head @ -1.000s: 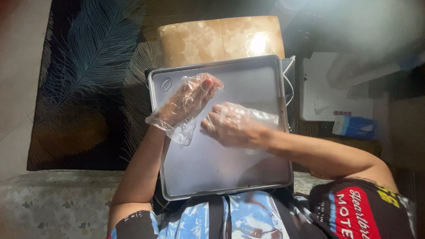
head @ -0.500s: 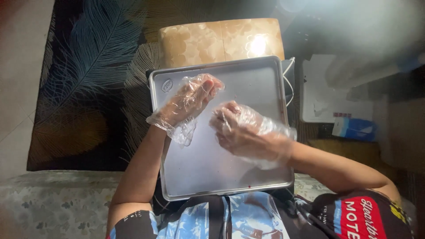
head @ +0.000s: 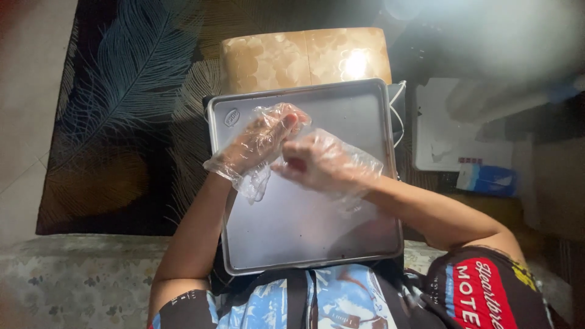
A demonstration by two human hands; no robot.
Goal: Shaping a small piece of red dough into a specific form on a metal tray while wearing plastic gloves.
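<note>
My left hand [head: 262, 143], in a loose clear plastic glove, lies open; my gloved right hand [head: 320, 161] pinches its fingertips above the rectangular silver metal tray [head: 304, 231].

Both arms come up from the bottom edge, forearms bare, elbows bent, hands meeting near centre. Left hand [head: 259, 143]: palm down, fingers stretched out together and pointing up-right, wrist roughly straight, loose clear plastic glove bunched and hanging off the wrist. Right hand [head: 320, 161]: also in a clear plastic glove, curled into a loose fist, knuckles up, wrist bent inward toward the left. Right fingertips sit right against the left hand's fingertips; cannot tell whether they pinch glove film there. Right forearm crosses in diagonally from lower right, left forearm runs steeper from lower left.
</note>
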